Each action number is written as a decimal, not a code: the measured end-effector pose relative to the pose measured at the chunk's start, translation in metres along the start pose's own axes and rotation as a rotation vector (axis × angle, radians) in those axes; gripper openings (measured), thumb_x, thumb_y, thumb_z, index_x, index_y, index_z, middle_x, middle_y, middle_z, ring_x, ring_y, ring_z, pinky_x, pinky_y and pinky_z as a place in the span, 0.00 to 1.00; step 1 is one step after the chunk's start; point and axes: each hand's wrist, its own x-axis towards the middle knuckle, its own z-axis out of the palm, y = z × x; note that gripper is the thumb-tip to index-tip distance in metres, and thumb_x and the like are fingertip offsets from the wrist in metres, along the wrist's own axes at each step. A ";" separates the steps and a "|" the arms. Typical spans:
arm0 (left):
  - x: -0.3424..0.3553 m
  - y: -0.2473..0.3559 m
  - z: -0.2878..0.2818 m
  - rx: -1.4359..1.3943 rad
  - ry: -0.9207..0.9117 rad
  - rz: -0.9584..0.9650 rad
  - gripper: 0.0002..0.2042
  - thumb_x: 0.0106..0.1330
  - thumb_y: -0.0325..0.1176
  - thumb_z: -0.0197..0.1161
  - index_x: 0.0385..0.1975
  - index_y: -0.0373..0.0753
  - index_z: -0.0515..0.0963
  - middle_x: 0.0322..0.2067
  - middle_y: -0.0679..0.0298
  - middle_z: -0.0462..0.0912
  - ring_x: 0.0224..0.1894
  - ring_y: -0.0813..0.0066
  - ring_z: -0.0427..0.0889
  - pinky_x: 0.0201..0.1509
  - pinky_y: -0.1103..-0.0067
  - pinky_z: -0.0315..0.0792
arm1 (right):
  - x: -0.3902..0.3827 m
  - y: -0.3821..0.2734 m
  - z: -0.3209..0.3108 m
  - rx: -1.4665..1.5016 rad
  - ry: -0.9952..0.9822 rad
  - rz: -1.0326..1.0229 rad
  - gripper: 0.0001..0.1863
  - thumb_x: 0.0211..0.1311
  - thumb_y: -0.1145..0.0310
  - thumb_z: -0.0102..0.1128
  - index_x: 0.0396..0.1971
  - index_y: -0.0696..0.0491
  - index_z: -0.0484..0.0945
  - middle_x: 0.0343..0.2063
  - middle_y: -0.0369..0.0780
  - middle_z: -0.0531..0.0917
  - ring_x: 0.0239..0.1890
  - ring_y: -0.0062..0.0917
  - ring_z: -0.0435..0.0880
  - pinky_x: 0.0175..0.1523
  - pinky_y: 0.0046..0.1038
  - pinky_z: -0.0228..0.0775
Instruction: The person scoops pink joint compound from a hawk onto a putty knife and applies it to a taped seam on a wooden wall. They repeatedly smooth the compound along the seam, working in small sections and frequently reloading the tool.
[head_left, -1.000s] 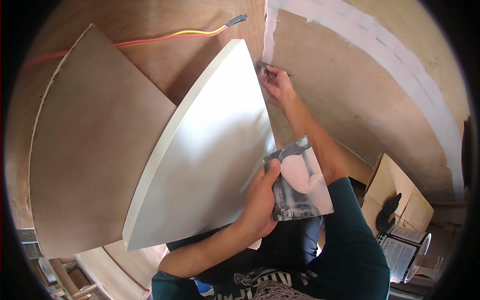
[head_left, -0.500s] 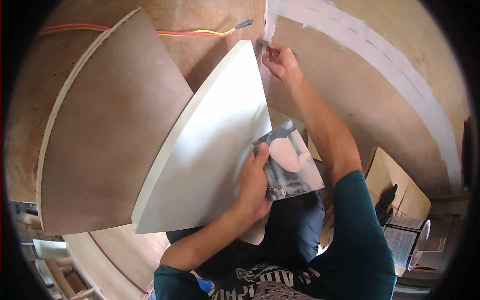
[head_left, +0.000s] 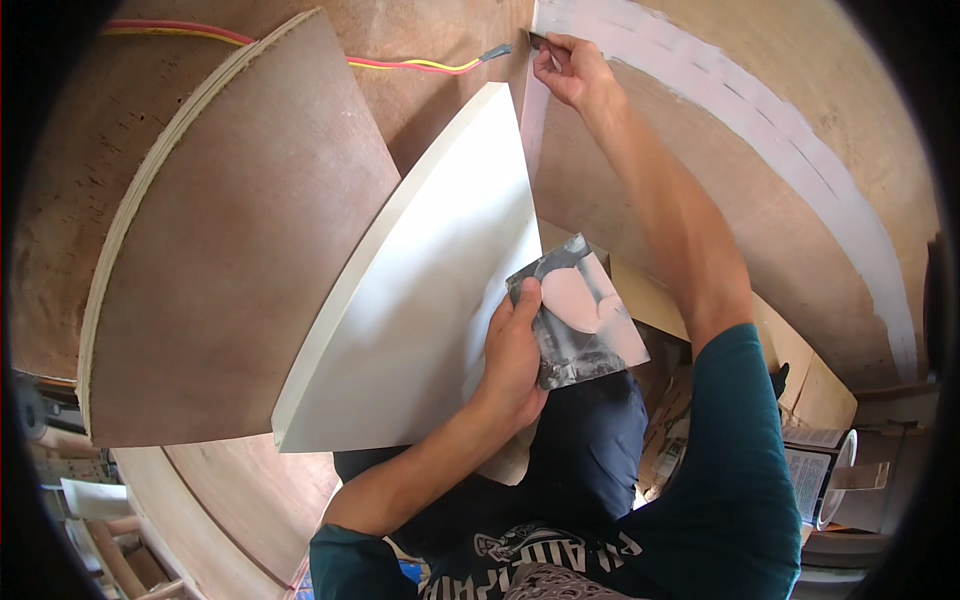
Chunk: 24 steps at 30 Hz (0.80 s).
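My left hand point(head_left: 515, 350) grips a dark, smeared square plate point(head_left: 572, 362) by its left edge, with the thumb on top. A mound of pink filler paste point(head_left: 574, 300) lies on the plate, and more is spread along its right side. Up at the inside corner of the wooden panels, my right hand point(head_left: 575, 72) pinches a small dark scraper point(head_left: 537, 41). Only part of the scraper shows, its blade against the top of the pink-coated seam point(head_left: 533, 118); the fingers hide the rest.
A white curved panel point(head_left: 430, 270) stands left of the plate, with a brown plywood panel point(head_left: 235, 250) beyond it. Red and yellow wires point(head_left: 420, 67) stick out by the corner. A pale filled band point(head_left: 760, 125) curves across the right panel. A tin point(head_left: 820, 475) lies at lower right.
My right hand has moved up along the corner seam with the scraper. The left hand and plate stay nearly where they were, and the view has shifted slightly.
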 end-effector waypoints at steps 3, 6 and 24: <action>0.000 0.001 0.001 -0.003 -0.011 0.002 0.17 0.77 0.43 0.45 0.55 0.37 0.69 0.48 0.63 0.78 0.49 0.73 0.81 0.54 0.72 0.77 | 0.006 -0.009 0.007 0.016 -0.021 0.002 0.10 0.60 0.81 0.57 0.40 0.62 0.68 0.36 0.42 0.75 0.36 0.27 0.70 0.31 0.23 0.70; -0.001 0.002 0.000 -0.009 -0.005 0.006 0.17 0.77 0.42 0.45 0.54 0.38 0.69 0.48 0.63 0.78 0.49 0.72 0.81 0.54 0.72 0.78 | 0.004 -0.011 0.018 0.006 -0.028 -0.013 0.12 0.61 0.81 0.57 0.42 0.62 0.66 0.38 0.44 0.75 0.35 0.27 0.70 0.31 0.23 0.70; 0.009 0.006 0.000 0.326 -0.035 0.369 0.18 0.77 0.45 0.47 0.52 0.36 0.72 0.43 0.65 0.78 0.43 0.78 0.76 0.51 0.78 0.71 | -0.114 -0.057 -0.050 -0.260 -0.171 -0.120 0.12 0.63 0.76 0.56 0.45 0.59 0.68 0.41 0.41 0.73 0.41 0.32 0.74 0.46 0.28 0.74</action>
